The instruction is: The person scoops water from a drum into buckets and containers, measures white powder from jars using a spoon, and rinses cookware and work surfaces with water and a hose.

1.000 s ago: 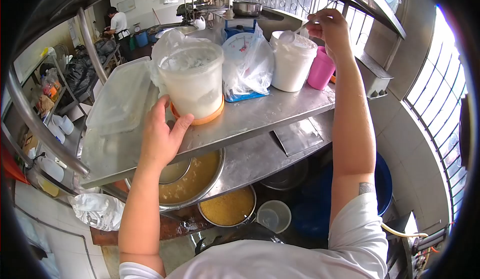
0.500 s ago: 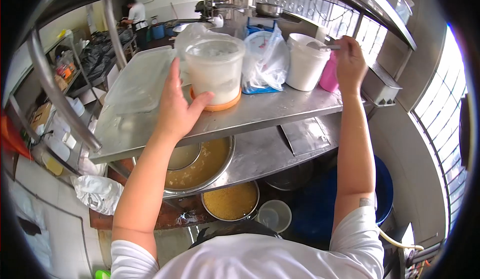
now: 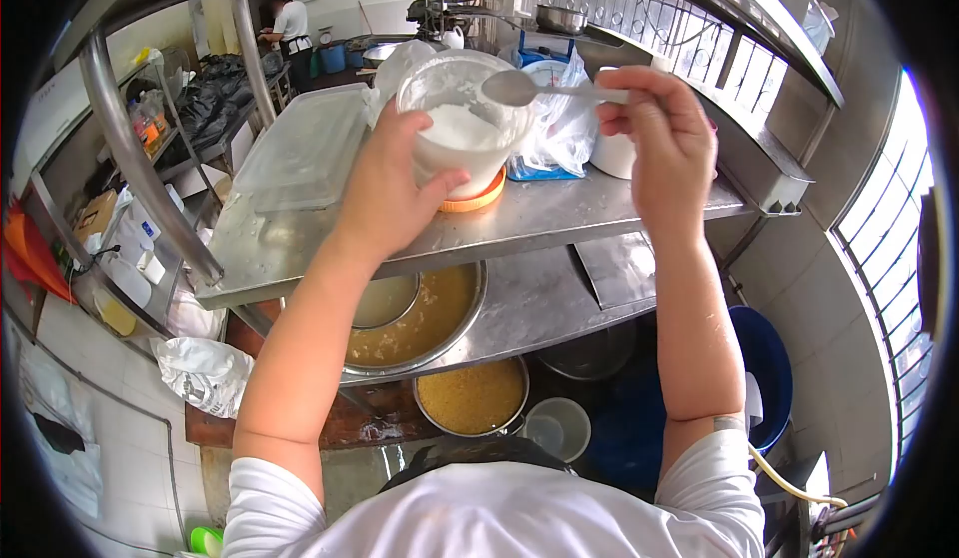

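Observation:
My left hand [image 3: 405, 178] is wrapped round the left side of a translucent plastic tub [image 3: 465, 163], tilted towards me. White powder [image 3: 462, 128] fills its lower part, and an orange lid [image 3: 478, 196] lies beneath it on the steel shelf. In my right hand [image 3: 664, 143] is a metal spoon [image 3: 511, 88], held by the handle with its bowl over the tub's right rim. Behind my right hand stands a white bucket [image 3: 611, 154], partly hidden. A scale wrapped in clear plastic [image 3: 559, 128] sits between bucket and tub.
A clear plastic lid or tray [image 3: 305, 148] lies left on the steel shelf [image 3: 300, 248]. Below are a large bowl of brownish liquid [image 3: 450, 308], a pot of yellow grains [image 3: 472, 398], a pale bucket [image 3: 559, 428] and a blue barrel [image 3: 769, 378]. Another person [image 3: 292, 28] stands far back.
My right hand has brought the spoon left from the white bucket to above the tub. My left hand has closed on the tub, which now tilts towards me.

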A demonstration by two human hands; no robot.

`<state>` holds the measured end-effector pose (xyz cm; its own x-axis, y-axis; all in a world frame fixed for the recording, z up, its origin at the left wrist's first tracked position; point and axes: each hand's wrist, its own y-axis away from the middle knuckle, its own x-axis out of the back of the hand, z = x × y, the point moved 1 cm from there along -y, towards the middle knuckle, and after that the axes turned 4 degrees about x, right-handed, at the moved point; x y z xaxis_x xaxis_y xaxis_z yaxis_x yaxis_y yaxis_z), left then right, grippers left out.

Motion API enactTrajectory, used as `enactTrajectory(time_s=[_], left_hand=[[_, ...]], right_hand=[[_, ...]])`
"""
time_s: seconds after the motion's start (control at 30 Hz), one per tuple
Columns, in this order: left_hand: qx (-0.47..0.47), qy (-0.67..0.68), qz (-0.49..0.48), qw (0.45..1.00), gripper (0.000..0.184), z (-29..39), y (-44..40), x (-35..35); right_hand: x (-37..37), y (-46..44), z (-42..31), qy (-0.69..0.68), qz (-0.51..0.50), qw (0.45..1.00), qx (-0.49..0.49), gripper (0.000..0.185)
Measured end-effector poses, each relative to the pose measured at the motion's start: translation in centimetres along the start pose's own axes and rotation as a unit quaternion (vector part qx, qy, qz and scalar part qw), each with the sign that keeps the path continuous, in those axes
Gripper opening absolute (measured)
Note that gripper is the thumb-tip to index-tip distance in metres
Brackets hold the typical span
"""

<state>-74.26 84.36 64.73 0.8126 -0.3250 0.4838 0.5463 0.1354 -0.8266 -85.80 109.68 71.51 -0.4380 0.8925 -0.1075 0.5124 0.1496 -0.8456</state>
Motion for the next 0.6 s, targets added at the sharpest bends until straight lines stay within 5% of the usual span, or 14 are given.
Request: enactTrajectory(time_s=[0.3, 0.4, 0.6], left_hand=[[-0.204, -0.052, 0.059, 0.976, 0.062, 2.7, 2.2, -2.1], [-0.207, -0.071, 0.048, 0.975, 0.061, 3.3, 2.2, -2.0], [-0.193, -0.034, 0.073, 0.978, 0.057, 2.3, 2.3, -2.5]], right_hand=[[-2.1, 4.0, 3.4, 0.238, -0.091, 0.961, 0.103, 0.020], [-2.6, 5.2, 3.1, 0.220, -0.076, 0.972, 0.044, 0.019], [-2.1, 5.3, 3.3, 0.260, -0.026, 0.956, 0.131, 0.018]])
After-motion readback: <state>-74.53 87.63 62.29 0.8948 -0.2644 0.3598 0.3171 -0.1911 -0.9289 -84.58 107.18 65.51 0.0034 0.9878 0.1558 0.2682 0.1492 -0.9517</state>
